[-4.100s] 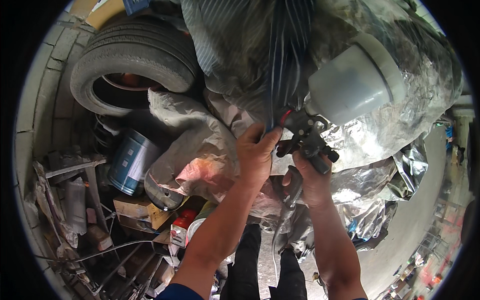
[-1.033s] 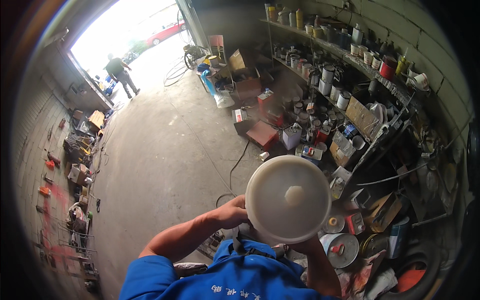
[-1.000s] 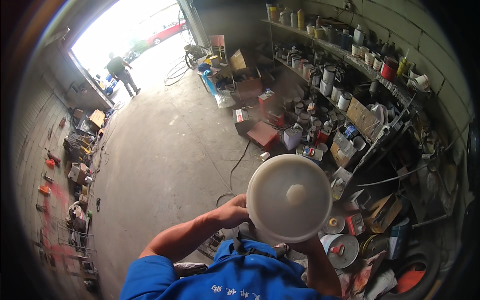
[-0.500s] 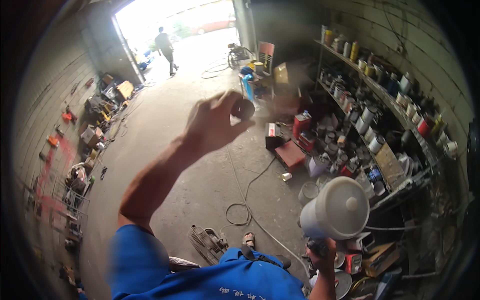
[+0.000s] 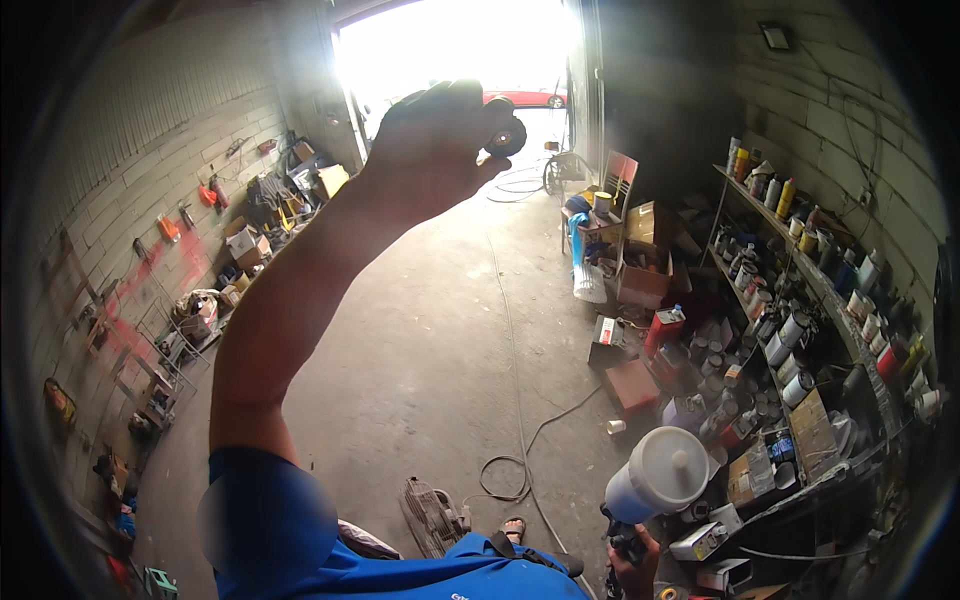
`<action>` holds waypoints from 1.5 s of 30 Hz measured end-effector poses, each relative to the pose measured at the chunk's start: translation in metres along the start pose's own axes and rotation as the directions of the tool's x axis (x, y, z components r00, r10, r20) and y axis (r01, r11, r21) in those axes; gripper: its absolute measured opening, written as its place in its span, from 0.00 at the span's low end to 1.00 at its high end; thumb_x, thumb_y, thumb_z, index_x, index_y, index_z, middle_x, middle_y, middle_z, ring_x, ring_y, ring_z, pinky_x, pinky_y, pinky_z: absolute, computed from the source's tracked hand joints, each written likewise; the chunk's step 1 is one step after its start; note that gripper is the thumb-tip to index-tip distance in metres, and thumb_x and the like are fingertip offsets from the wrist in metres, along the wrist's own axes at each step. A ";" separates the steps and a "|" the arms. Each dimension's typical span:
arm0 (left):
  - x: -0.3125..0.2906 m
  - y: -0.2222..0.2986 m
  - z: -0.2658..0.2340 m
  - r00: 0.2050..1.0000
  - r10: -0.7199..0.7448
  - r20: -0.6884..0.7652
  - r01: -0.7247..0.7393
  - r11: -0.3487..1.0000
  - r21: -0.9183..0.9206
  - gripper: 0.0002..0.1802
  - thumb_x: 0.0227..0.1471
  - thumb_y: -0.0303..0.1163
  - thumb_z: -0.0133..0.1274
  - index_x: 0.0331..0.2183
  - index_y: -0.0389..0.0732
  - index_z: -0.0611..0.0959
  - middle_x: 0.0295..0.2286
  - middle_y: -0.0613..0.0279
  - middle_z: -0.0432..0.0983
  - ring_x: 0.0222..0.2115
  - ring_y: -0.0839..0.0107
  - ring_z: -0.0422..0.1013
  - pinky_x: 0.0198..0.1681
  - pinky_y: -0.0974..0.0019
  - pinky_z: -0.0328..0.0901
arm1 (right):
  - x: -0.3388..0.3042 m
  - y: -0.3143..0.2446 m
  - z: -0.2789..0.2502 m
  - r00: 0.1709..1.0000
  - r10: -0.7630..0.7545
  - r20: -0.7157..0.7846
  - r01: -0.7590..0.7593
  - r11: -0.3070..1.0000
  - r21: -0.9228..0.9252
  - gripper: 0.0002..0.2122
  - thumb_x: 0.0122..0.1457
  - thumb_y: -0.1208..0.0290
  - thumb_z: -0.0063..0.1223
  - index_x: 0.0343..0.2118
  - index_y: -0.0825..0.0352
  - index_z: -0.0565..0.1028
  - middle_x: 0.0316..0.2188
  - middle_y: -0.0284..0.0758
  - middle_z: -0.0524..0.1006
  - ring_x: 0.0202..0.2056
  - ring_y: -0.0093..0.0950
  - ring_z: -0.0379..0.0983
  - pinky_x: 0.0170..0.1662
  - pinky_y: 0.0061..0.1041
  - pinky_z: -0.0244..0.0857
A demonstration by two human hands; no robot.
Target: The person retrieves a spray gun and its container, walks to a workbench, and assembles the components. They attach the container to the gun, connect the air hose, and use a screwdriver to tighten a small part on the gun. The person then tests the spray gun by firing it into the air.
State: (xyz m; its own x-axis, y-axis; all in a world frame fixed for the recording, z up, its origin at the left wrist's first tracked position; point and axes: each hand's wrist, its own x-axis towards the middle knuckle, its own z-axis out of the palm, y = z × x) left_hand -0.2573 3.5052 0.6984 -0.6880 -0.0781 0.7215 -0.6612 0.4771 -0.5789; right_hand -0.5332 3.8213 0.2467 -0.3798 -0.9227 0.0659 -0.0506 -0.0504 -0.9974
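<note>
Raised high toward the bright doorway, my left hand (image 5: 432,145) pinches a small dark round part (image 5: 508,140) with a bright hole at its middle, between thumb and fingers. Low at the right, my right hand (image 5: 638,570) is wrapped round the grip of a spray gun (image 5: 627,541). On top of the gun sits a translucent cup (image 5: 655,478) with a lid and something blue inside; it leans with the lid toward the right. My fingers partly hide the gun's body.
Shelves (image 5: 790,235) of cans and bottles line the right wall, with red boxes (image 5: 632,385) and more cans before them. A hose (image 5: 520,430) snakes over the floor near a floor fan (image 5: 432,515). A chair (image 5: 618,180) holds pots. Clutter (image 5: 250,245) runs along the left wall.
My left hand has gone up and a little right with the round part. The view has tilted up toward the doorway. The person seen outside is no longer visible.
</note>
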 end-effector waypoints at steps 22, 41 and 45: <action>-0.025 -0.011 0.001 0.988 -0.079 0.132 0.088 0.994 -0.058 0.25 0.42 0.39 0.71 0.42 0.48 0.80 0.33 0.65 0.70 0.35 0.65 0.74 0.37 0.59 0.71 | -0.021 0.009 0.014 0.994 -0.037 0.102 0.053 0.986 -0.160 0.22 0.50 0.76 0.61 0.50 0.67 0.72 0.25 0.33 0.78 0.21 0.24 0.74 0.26 0.27 0.68; -0.101 0.072 0.094 0.695 -0.311 0.648 0.709 0.148 -0.690 0.26 0.44 0.24 0.67 0.47 0.42 0.79 0.40 0.64 0.79 0.39 0.74 0.77 0.44 0.66 0.73 | -0.014 -0.024 -0.006 0.991 0.062 -0.120 -0.056 0.997 0.046 0.20 0.47 0.87 0.57 0.45 0.71 0.73 0.33 0.34 0.74 0.24 0.21 0.75 0.26 0.22 0.72; -0.121 0.077 0.106 0.773 -0.268 0.575 0.623 0.157 -0.766 0.29 0.43 0.17 0.65 0.48 0.41 0.76 0.40 0.62 0.79 0.43 0.72 0.77 0.51 0.62 0.72 | -0.014 -0.023 -0.007 0.991 0.071 -0.113 -0.070 0.997 0.012 0.21 0.47 0.86 0.58 0.47 0.70 0.72 0.33 0.34 0.72 0.24 0.21 0.74 0.25 0.22 0.72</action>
State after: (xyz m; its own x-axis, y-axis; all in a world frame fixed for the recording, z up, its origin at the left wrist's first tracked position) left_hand -0.2564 3.4583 0.5259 -0.5265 -0.6913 0.4949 -0.3034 0.6966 0.6502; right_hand -0.5332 3.8383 0.2688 -0.4845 -0.8748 -0.0026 -0.0124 0.0098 -0.9999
